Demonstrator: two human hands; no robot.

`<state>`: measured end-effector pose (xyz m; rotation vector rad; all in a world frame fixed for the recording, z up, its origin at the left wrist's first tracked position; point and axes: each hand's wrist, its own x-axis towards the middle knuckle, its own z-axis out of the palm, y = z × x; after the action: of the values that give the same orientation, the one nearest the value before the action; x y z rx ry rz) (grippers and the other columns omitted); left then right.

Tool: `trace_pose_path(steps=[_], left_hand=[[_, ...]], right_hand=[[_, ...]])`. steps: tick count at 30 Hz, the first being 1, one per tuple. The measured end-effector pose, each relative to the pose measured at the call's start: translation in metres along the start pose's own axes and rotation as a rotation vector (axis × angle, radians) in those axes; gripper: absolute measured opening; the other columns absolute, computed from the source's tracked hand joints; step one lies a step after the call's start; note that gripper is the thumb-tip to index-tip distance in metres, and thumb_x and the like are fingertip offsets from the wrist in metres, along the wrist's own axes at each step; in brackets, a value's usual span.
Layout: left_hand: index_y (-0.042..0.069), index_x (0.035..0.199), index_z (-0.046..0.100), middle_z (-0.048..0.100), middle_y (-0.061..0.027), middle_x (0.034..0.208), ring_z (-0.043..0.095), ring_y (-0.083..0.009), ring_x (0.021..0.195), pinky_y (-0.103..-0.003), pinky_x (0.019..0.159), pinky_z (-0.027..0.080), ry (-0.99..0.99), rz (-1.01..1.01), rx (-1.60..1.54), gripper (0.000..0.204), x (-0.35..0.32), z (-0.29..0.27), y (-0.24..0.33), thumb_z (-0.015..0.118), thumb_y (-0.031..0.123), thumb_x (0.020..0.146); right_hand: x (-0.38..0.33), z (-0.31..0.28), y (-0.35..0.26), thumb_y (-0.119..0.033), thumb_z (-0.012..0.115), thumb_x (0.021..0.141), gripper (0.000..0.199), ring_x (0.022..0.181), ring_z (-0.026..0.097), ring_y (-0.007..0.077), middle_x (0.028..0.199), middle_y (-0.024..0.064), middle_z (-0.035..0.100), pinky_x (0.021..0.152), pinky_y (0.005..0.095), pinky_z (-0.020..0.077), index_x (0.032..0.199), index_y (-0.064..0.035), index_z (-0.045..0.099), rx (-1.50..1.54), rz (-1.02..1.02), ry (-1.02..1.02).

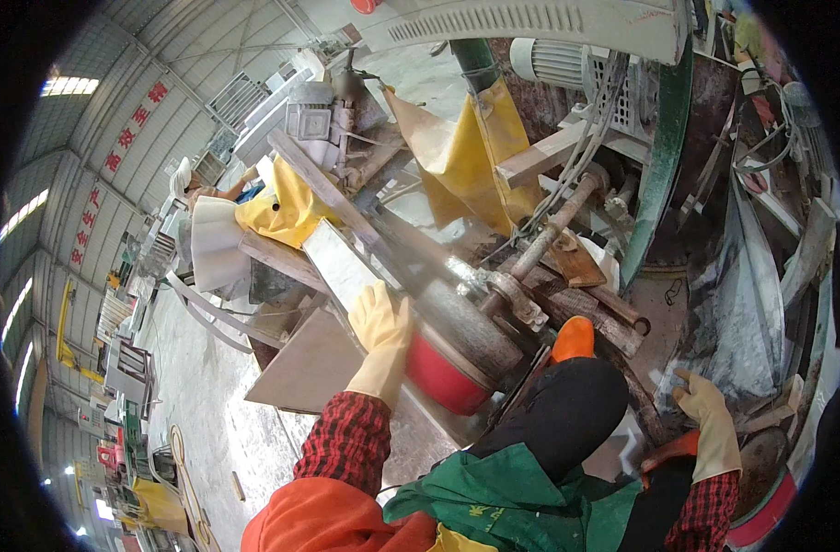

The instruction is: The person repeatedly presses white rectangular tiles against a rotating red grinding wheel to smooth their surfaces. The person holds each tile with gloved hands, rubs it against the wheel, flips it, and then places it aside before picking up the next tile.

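Note:
My left hand (379, 324), in a cream rubber glove, lies with its fingers stretched out along a long pale board or slab (339, 259). Just beside it is a grey drum-like wheel with a red band (445, 373), joined to a rusty shaft (558, 225). My right hand (708, 416), gloved the same way, hangs low at the right with fingers apart and nothing visible in them. It is near my bent right leg and an orange boot (670, 449). Another orange boot (574, 339) is beside the shaft.
Yellow sheeting (483, 152) hangs around the machine, whose green frame (661, 175) curves past a pale motor (551, 63). A flat brown-grey panel (302, 363) leans left of the wheel. Another red-banded wheel (762, 517) stands lower right. A person (219, 189) is farther back.

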<state>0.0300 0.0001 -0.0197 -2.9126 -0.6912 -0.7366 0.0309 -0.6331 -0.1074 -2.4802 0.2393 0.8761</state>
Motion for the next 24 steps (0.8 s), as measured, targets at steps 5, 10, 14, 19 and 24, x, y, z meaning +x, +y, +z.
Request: trace_pose_path(steps=[5, 10, 14, 19, 24], left_hand=[[0.011, 0.133, 0.057, 0.059, -0.011, 0.123, 0.054, -0.032, 0.121, -0.048, 0.099, 0.039, 0.003, 0.017, -0.016, 0.053, -0.003, -0.002, 0.005, 0.071, 0.039, 0.089], [0.012, 0.127, 0.059, 0.059, -0.0109, 0.118, 0.054, -0.032, 0.117, -0.047, 0.096, 0.04, 0.022, 0.029, -0.028, 0.047, -0.005, -0.001, 0.008, 0.068, 0.038, 0.09], [0.013, 0.12, 0.059, 0.058, -0.0113, 0.116, 0.055, -0.0328, 0.115, -0.048, 0.094, 0.04, 0.074, 0.055, -0.045, 0.041, -0.008, -0.001, 0.01, 0.066, 0.039, 0.089], [0.012, 0.122, 0.059, 0.058, -0.0116, 0.116, 0.054, -0.0336, 0.116, -0.049, 0.095, 0.039, 0.036, 0.058, -0.05, 0.044, -0.011, -0.011, 0.017, 0.068, 0.04, 0.088], [0.013, 0.128, 0.058, 0.057, -0.0119, 0.121, 0.053, -0.0328, 0.121, -0.049, 0.097, 0.038, -0.001, 0.043, -0.044, 0.05, -0.014, -0.013, 0.017, 0.07, 0.039, 0.087]], right_hand=[[-0.036, -0.022, -0.044, -0.02, 0.062, 0.103, 0.051, 0.108, 0.07, 0.0302, 0.129, 0.0172, 0.072, 0.093, 0.0416, 0.055, 0.153, -0.017, 0.056, -0.067, 0.095, -0.027], [-0.039, -0.023, -0.049, -0.012, 0.059, 0.103, 0.051, 0.11, 0.069, 0.0295, 0.141, 0.0179, 0.066, 0.091, 0.0402, 0.0558, 0.154, -0.0183, 0.055, -0.072, 0.078, -0.035], [-0.034, -0.021, -0.044, -0.013, 0.06, 0.104, 0.051, 0.114, 0.068, 0.0299, 0.148, 0.0175, 0.062, 0.094, 0.0397, 0.0552, 0.155, -0.0192, 0.054, -0.064, 0.114, -0.057], [-0.038, -0.022, -0.05, -0.013, 0.059, 0.105, 0.051, 0.122, 0.065, 0.0301, 0.153, 0.0163, 0.058, 0.099, 0.039, 0.0538, 0.155, -0.018, 0.054, -0.059, 0.082, -0.054], [-0.02, -0.012, -0.032, -0.016, 0.061, 0.105, 0.052, 0.125, 0.065, 0.0316, 0.148, 0.0163, 0.062, 0.102, 0.0402, 0.0535, 0.156, -0.019, 0.052, 0.052, 0.092, -0.071]])
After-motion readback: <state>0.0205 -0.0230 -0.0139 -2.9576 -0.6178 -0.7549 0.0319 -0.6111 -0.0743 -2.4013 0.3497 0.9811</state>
